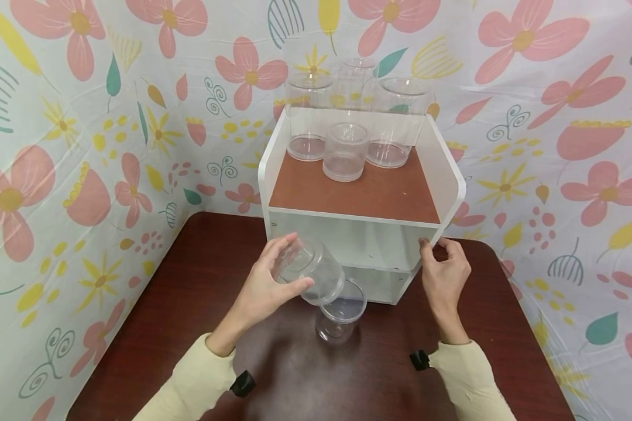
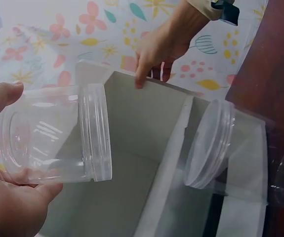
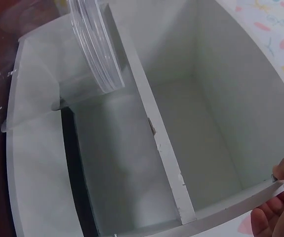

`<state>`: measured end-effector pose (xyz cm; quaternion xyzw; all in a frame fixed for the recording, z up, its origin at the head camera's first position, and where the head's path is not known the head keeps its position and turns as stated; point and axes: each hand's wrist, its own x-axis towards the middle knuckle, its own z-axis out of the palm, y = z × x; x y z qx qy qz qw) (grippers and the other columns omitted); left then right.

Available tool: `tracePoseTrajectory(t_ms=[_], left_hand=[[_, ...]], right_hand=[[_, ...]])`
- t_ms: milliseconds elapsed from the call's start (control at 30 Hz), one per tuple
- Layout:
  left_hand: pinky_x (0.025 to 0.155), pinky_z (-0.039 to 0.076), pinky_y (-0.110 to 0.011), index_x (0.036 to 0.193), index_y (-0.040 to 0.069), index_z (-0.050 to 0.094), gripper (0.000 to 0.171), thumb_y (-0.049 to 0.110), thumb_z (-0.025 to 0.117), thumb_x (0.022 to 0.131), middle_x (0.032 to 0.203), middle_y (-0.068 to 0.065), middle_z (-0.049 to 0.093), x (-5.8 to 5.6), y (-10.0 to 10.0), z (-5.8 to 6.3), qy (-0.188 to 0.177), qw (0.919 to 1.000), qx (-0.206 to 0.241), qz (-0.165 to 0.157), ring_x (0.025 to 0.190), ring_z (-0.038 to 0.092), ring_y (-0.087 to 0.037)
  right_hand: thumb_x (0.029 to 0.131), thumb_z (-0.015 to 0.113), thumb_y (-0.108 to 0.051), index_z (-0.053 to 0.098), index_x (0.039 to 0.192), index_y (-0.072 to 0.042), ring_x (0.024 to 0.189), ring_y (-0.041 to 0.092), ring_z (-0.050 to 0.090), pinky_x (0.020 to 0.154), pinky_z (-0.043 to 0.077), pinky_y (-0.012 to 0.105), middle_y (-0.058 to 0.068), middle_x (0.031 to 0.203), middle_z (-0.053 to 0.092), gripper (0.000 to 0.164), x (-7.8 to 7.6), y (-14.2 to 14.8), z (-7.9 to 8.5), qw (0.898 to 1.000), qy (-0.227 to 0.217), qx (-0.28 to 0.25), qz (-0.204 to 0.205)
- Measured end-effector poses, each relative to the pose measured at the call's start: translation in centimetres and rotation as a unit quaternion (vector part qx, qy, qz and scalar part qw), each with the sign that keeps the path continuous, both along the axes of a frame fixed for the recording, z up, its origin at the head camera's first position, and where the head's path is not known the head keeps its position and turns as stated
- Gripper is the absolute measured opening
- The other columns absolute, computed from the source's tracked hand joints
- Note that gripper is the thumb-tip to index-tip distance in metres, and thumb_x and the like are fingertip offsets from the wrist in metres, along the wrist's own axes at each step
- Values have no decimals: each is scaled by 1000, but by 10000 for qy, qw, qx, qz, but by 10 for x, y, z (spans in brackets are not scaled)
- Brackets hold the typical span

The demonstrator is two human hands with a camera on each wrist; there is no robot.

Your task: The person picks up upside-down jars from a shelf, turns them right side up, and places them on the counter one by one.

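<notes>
In the head view my left hand [image 1: 263, 289] grips a clear plastic jar [image 1: 316, 272], tilted, just in front of the shelf unit. The left wrist view shows the same jar [image 2: 48, 136] on its side between thumb and fingers, with nothing visible inside. My right hand [image 1: 446, 273] pinches the front edge of the right side panel of the white shelf unit [image 1: 342, 216]. The right wrist view shows thumb and fingers of that hand [image 3: 280, 212] on either side of the panel edge. A second clear jar [image 1: 339, 321] stands on the table below the held one, partly overlapped by it.
Several clear jars, including a short front jar [image 1: 346, 155], stand on the unit's brown top board [image 1: 358, 196]. Beneath it are two compartments split by a white shelf board [image 3: 154, 133] with chipped edges. A dark red-brown table [image 1: 210, 263] meets flower-patterned walls behind and left.
</notes>
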<state>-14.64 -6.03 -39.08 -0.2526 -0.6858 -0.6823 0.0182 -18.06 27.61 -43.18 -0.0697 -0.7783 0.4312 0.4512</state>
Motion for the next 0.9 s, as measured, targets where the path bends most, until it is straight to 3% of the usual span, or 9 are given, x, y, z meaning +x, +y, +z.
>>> tracePoseTrajectory(t_ms=[267, 533, 767, 900], left_hand=[[97, 53, -31, 154, -5, 37, 81, -6, 78, 85, 146, -19, 43, -2, 12, -13, -205, 9996, 190, 27, 144, 45, -30], [102, 51, -32, 155, -8, 34, 81, -4, 77, 86, 148, -21, 41, -5, 25, -23, -262, 9985, 479, 5, 144, 45, -34], [101, 52, -33, 156, -8, 31, 84, -2, 77, 87, 150, -20, 38, -4, 33, -27, -435, 9971, 624, -85, 146, 41, -34], [99, 52, -34, 156, -8, 31, 84, -1, 77, 87, 151, -21, 37, -4, 37, -29, -511, 9962, 698, -120, 147, 40, -35]], right_hand=[[91, 76, -7, 74, 102, 9, 81, 19, 58, 70, 39, 19, 21, 93, 68, 20, 0, 0, -1, 9999, -102, -122, 37], [93, 77, -10, 74, 105, 9, 87, 19, 60, 75, 39, 19, 19, 97, 71, 23, 3, 1, -3, 9997, -76, -177, 162], [94, 75, -9, 75, 110, 6, 85, 12, 56, 73, 41, 23, 16, 98, 69, 21, 15, -1, -10, 9989, -21, -306, 341], [95, 72, -4, 72, 112, 8, 83, 5, 54, 71, 42, 17, 21, 101, 65, 21, 27, -9, -12, 9985, 63, -451, 308]])
